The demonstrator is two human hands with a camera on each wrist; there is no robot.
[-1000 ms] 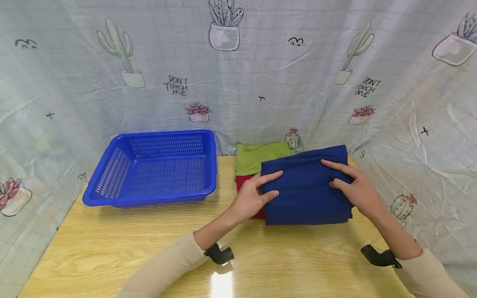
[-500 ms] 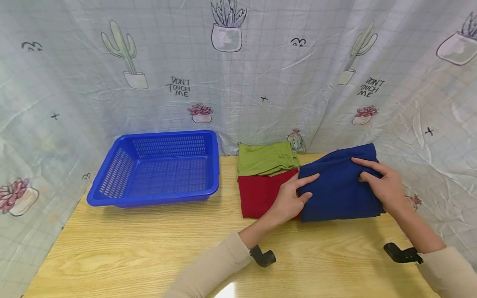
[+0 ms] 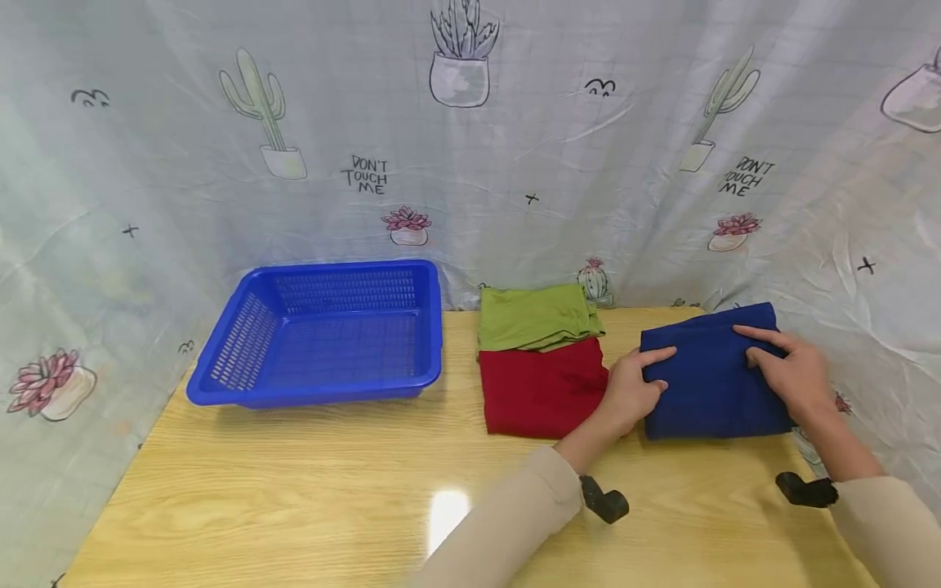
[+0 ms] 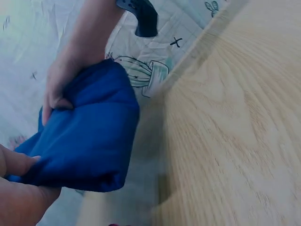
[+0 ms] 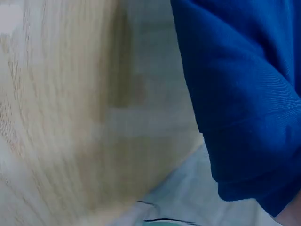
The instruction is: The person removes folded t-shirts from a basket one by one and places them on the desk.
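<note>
A folded blue cloth (image 3: 709,384) is held between both hands at the right end of the table. My left hand (image 3: 632,394) pinches its left edge, and my right hand (image 3: 797,371) grips the right side with the thumb and a finger on top. The other fingers are hidden beneath the cloth. In the left wrist view the blue cloth (image 4: 91,136) appears as a thick folded bundle, with table surface showing beside and below it. Left of the left hand lies a folded red cloth (image 3: 540,392), and behind that a folded green cloth (image 3: 532,317).
A blue plastic basket (image 3: 434,359) with slotted sides stands at the left back of the wooden table (image 3: 294,490). A printed curtain (image 3: 515,163) hangs behind the table and along both sides.
Both hands have carried the blue cloth rightward from over the red and green cloths to the table's right end, bringing it lower. The red and green cloths are now uncovered.
</note>
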